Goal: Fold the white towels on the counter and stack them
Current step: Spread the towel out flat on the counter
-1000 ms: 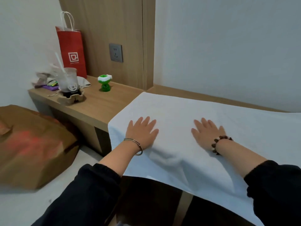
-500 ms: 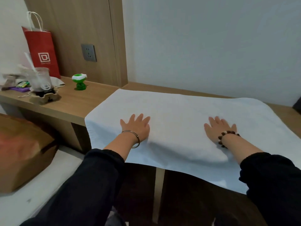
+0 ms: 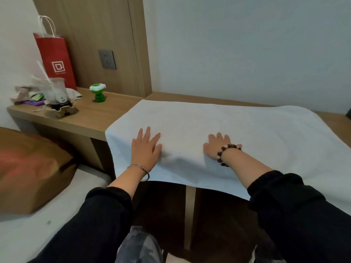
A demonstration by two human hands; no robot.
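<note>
Pale, plain wall [image 3: 247,44] at the back, a wood panel [image 3: 98,31] with a grey socket [image 3: 107,59] in the corner, and running along them a long wooden counter [image 3: 89,120], smooth and light-grained. Spread over it is one big white towel [image 3: 218,122], soft, faintly nubbed and rectangular, lying flat with shallow ripples. Both hands are down on it! The left hand [image 3: 145,149] lies palm down, fingers straight and fanned a little, holding nothing, just pressing the cloth. A thin metal bangle [image 3: 141,169] circles its wrist. The right hand [image 3: 214,146] is flat too, fingers extended and closer together, touching the cloth and gripping nothing, with a bead bracelet [image 3: 227,151] of dark and pale beads at the wrist. Black sleeves [image 3: 296,202] end partway along the forearms. The towel's long axis runs along the counter, from just left of the left hand to well out past the right hand. Its near long edge hangs over the counter front just below both wrists, and its left corner droops beside the left hand. A soft fold shadow sits between the two hands. Well off to the left of the left hand stand a small green toy [image 3: 98,93], a clear plastic cup [image 3: 57,91] in a cardboard tray [image 3: 60,111], and a tall red paper bag [image 3: 56,61] with white cord handles against the panel. Nearer, lower left, a crumpled brown paper bag [image 3: 28,171] rests on a white surface [image 3: 28,234].
</note>
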